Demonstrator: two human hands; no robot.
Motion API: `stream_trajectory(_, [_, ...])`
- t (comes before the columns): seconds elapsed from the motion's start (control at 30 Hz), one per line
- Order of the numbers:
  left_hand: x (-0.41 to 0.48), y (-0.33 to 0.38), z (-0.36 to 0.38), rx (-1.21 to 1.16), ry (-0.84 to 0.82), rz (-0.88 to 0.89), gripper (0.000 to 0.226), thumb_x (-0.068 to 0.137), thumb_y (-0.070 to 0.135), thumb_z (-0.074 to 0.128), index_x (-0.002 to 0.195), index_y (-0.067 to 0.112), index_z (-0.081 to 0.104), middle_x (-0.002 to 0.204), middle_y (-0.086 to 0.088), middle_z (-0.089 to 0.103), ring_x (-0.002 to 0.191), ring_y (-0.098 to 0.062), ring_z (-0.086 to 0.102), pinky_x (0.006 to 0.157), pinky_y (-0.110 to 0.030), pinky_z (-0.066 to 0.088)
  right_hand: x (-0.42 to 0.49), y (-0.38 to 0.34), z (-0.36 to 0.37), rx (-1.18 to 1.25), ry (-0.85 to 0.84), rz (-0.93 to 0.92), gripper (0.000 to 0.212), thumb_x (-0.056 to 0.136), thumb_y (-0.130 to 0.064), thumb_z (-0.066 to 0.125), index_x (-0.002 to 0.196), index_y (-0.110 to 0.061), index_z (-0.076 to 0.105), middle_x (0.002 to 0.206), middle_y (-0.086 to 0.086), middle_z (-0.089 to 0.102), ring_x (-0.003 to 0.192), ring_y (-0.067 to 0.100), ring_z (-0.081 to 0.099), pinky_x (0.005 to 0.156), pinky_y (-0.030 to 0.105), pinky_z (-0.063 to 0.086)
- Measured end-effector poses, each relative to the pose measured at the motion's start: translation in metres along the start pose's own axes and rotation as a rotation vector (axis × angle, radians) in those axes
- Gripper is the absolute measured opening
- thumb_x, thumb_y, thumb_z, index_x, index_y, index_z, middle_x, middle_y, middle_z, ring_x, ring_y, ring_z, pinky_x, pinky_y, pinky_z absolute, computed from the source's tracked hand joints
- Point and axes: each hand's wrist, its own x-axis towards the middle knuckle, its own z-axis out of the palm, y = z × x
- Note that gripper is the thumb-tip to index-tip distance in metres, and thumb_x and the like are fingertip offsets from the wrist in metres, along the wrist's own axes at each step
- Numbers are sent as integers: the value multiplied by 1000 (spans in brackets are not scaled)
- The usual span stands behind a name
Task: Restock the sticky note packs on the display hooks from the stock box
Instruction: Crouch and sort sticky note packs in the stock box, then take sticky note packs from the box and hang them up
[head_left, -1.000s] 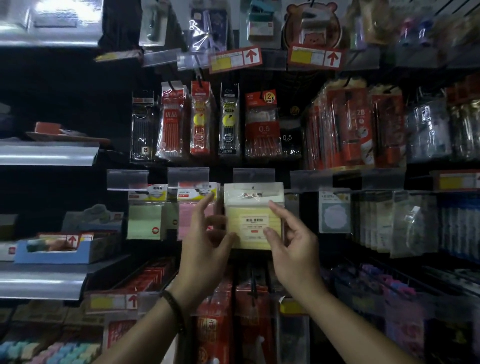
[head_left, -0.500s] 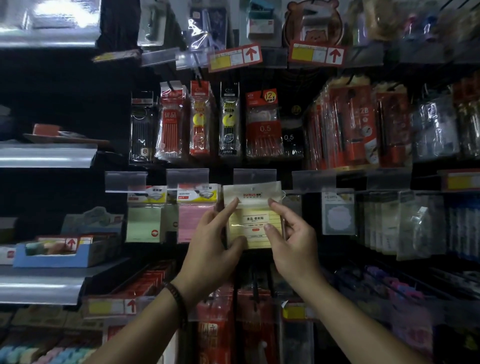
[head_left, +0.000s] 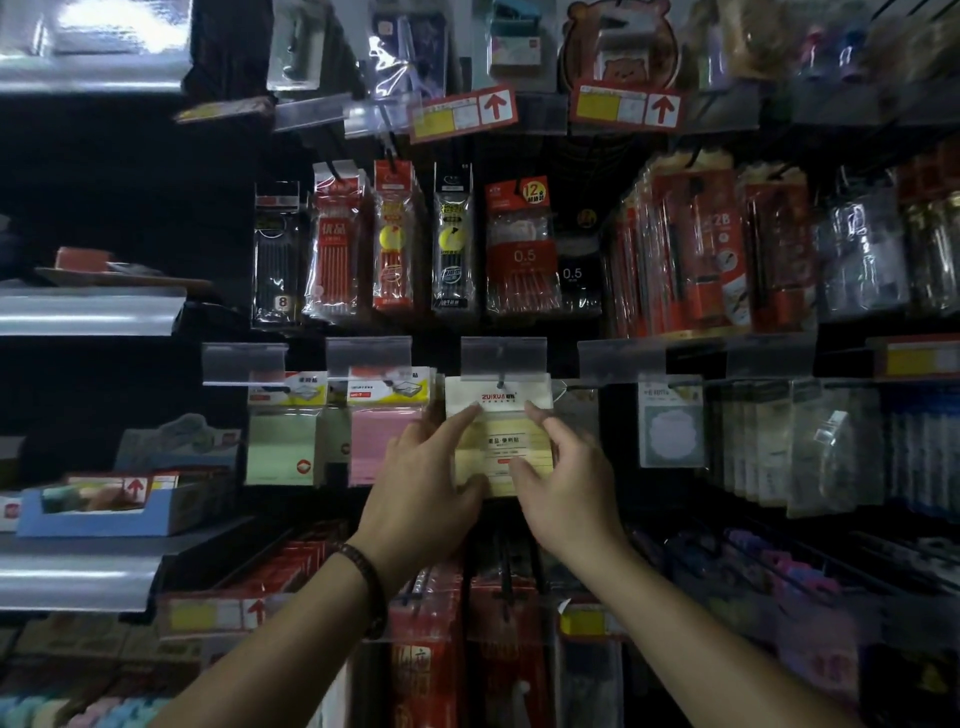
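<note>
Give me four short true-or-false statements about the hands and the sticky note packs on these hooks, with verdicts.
1. The left hand and right hand both hold the yellow pack. True.
2. A green pack hangs left of the pink pack. True.
3. The pink pack hangs right of the yellow pack. False: it hangs to its left.
4. The bracelet is on the right wrist. False: it is on the left wrist.

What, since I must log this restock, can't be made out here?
Head view only:
- the stock box: out of frame.
- lower edges of the yellow pack: covered by the left hand and right hand.
- whether the hook passes fully through its hole: too small and dim.
</note>
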Motion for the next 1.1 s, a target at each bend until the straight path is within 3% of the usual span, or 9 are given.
stream_trajectory(0.07, [-5, 3, 4, 124, 20, 11, 82, 94, 35, 71, 161, 49, 25, 141, -1, 46, 125, -22, 46, 105, -37, 51, -2, -5, -1, -152, -23, 41, 69, 97, -22, 74, 156, -40, 45, 123, -9, 36, 96, 1, 51, 81, 7, 45])
stream_trajectory(0.2, [-15, 5, 10, 310, 32, 43, 82, 94, 43, 67, 161, 46, 20, 140, 0, 43, 117, -20, 41, 92, -31, 50, -8, -11, -7, -450, -29, 14, 77, 92, -32, 77, 158, -44, 39, 118, -8, 27, 107, 13, 44, 98, 30, 53])
stream_trajectory(0.27, [-23, 5, 8, 300, 15, 18, 80, 94, 44, 65, 162, 44, 21, 139, 0, 44, 118, -21, 42, 96, -35, 51, -13, -10, -12, -408, -51, 2, 72, 91, -32, 78, 155, -40, 46, 117, -8, 30, 109, 14, 46, 100, 33, 54])
stream_trajectory(0.43, [-73, 17, 1, 196, 40, 34, 62, 95, 44, 64, 152, 38, 41, 134, 5, 49, 116, -17, 42, 95, -37, 53, -49, 0, -35, -287, 14, -100, 36, 94, -23, 76, 129, -28, 68, 114, -10, 44, 98, 4, 52, 74, 2, 41])
stream_trajectory(0.63, [-203, 28, 26, 28, 58, 183, 32, 93, 32, 67, 123, 23, 64, 121, 3, 54, 103, -21, 52, 84, -34, 49, -150, 29, -59, -154, 129, -314, 14, 93, -2, 73, 98, -15, 73, 95, -5, 61, 83, 7, 61, 74, 16, 46])
stream_trajectory(0.7, [-259, 21, 52, 39, -29, 221, 30, 88, 22, 73, 117, 14, 68, 119, -6, 57, 100, -29, 53, 82, -39, 48, -194, 48, -62, -168, 58, -334, 11, 94, 1, 71, 95, -9, 73, 95, -1, 63, 83, 11, 61, 74, 19, 47])
stream_trajectory(0.8, [-350, 3, 97, 57, -348, 206, 23, 87, 23, 70, 108, 15, 64, 114, -6, 55, 92, -32, 50, 73, -47, 48, -270, 90, -68, -175, -36, -263, 7, 96, -3, 70, 93, -8, 73, 91, 3, 64, 76, 20, 62, 69, 29, 50])
stream_trajectory(0.9, [-434, -25, 140, 61, -630, 89, 17, 89, 35, 64, 105, 31, 60, 112, 3, 55, 95, -28, 53, 73, -43, 52, -350, 143, -75, -177, -185, -2, 8, 98, -8, 70, 92, -13, 70, 83, 0, 63, 73, 15, 61, 67, 27, 48])
stream_trajectory(1.1, [-533, -63, 209, 82, -1120, -116, 26, 92, 47, 51, 111, 41, 66, 116, 13, 63, 111, -18, 60, 90, -38, 52, -499, 274, -75, -180, -538, 966, 22, 95, -16, 73, 75, -26, 73, 74, -7, 75, 77, 15, 73, 75, 41, 58])
